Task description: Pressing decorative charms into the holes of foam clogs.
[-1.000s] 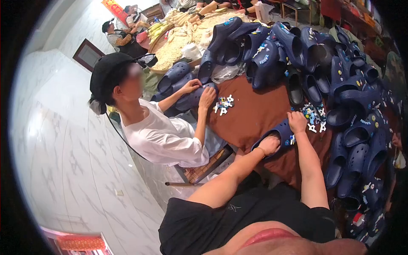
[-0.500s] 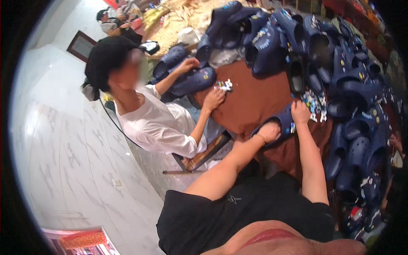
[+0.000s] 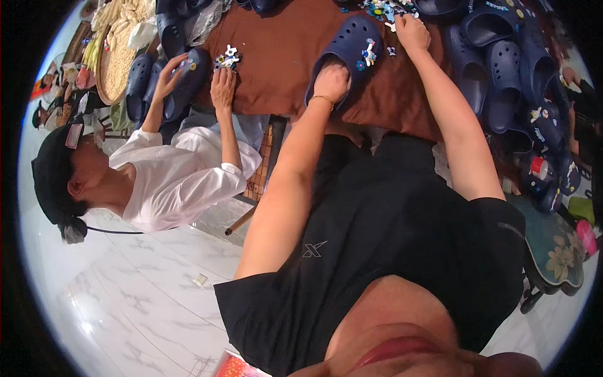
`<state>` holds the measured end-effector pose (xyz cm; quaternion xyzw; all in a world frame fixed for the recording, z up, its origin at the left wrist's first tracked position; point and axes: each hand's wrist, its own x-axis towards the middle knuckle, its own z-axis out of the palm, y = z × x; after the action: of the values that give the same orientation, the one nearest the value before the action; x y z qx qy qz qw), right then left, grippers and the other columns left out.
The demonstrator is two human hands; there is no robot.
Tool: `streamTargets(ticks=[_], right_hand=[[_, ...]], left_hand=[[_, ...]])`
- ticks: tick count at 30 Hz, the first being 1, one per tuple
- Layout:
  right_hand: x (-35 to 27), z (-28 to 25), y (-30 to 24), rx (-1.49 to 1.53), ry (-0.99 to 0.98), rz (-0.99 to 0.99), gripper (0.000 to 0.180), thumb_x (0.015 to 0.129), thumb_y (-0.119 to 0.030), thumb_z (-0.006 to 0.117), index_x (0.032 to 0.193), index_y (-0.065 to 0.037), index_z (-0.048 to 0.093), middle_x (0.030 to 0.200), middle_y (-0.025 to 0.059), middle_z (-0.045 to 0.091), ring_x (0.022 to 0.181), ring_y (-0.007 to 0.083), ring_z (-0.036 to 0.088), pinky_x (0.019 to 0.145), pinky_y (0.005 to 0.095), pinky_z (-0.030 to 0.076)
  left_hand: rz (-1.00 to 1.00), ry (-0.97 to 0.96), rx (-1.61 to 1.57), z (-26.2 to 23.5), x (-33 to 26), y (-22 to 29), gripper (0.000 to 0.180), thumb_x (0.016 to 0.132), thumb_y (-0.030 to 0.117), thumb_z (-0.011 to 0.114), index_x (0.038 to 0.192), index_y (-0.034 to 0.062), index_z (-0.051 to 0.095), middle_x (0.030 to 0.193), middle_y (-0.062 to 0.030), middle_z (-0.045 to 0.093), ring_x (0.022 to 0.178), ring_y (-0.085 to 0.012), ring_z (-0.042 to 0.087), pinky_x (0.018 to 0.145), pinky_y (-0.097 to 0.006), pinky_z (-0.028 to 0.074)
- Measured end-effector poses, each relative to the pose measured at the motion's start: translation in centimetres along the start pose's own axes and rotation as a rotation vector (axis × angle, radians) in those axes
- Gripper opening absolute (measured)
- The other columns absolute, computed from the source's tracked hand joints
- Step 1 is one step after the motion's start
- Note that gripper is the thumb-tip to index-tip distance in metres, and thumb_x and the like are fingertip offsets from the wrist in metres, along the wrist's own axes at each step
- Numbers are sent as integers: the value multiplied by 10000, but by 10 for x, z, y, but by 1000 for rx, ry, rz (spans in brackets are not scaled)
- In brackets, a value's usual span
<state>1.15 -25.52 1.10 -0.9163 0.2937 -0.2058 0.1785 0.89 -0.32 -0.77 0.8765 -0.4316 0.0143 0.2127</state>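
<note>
A navy blue clog (image 3: pixel 353 39) with round holes lies on the brown cloth (image 3: pixel 270 44) before me, toe pointing away. My left hand (image 3: pixel 332 83) is inside its foot opening, fingers curled and partly hidden, holding it. On the clog's right side sit a white-and-blue charm (image 3: pixel 369 51) and a blue flower charm (image 3: pixel 360 65). My right hand (image 3: pixel 412 34) is apart from the clog, at the near edge of a pile of small charms (image 3: pixel 381 9). Its fingers are bent together; what they pinch is too small to make out. A loose charm (image 3: pixel 391 51) lies beside it.
At left, a person in a white shirt (image 3: pixel 169 179) has one hand on another clog (image 3: pixel 188 78) and one by a small charm heap (image 3: pixel 227 58). Several navy clogs (image 3: pixel 502 75) crowd the right side. A stool (image 3: pixel 551 248) stands at lower right.
My view has swung, so the scene sits higher and further left. My right hand has moved off the clog's side to the charm pile. The left hand stays in the clog.
</note>
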Motion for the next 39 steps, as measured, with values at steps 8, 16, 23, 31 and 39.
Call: streamTargets(ticks=[8, 16, 23, 31, 39], right_hand=[[-78, -10, -26, 388, -206, -760, 409, 708, -147, 561, 1100, -49, 492, 1192, 130, 443, 1099, 297, 412, 935, 371, 331], [-63, -21, -28, 388, -307, -823, 423, 594, -137, 690, 959, -60, 490, 941, 112, 489, 921, 293, 459, 824, 370, 377], [-70, -17, -29, 520, -471, -687, 341, 590, -131, 693, 789, -51, 427, 784, 92, 447, 793, 289, 452, 699, 368, 373], [-107, -19, -26, 720, -399, -388, 212, 701, -61, 585, 882, -26, 479, 884, 119, 489, 841, 285, 497, 727, 339, 402], [-120, -20, -41, 697, -277, -454, 163, 702, -60, 562, 852, -24, 511, 852, 126, 511, 793, 293, 522, 691, 337, 426]], left_hand=[[-23, -3, 28, 3, -14, 2, 68, 640, 90, 521, 657, 25, 534, 699, -143, 544, 723, -306, 545, 684, -394, 434], [14, 11, 30, 2, -6, 2, 63, 644, 83, 509, 638, 22, 524, 688, -141, 535, 707, -308, 539, 671, -394, 433], [12, -8, 55, 6, -8, -2, 65, 646, 81, 494, 625, 23, 512, 693, -141, 527, 718, -310, 530, 680, -398, 427], [2, -17, 53, 3, -10, 1, 69, 651, 76, 481, 631, 19, 514, 719, -149, 529, 737, -314, 528, 696, -398, 423], [31, 20, 74, 5, -9, -1, 91, 662, 109, 502, 639, 32, 546, 696, -145, 546, 709, -306, 543, 661, -399, 434]])
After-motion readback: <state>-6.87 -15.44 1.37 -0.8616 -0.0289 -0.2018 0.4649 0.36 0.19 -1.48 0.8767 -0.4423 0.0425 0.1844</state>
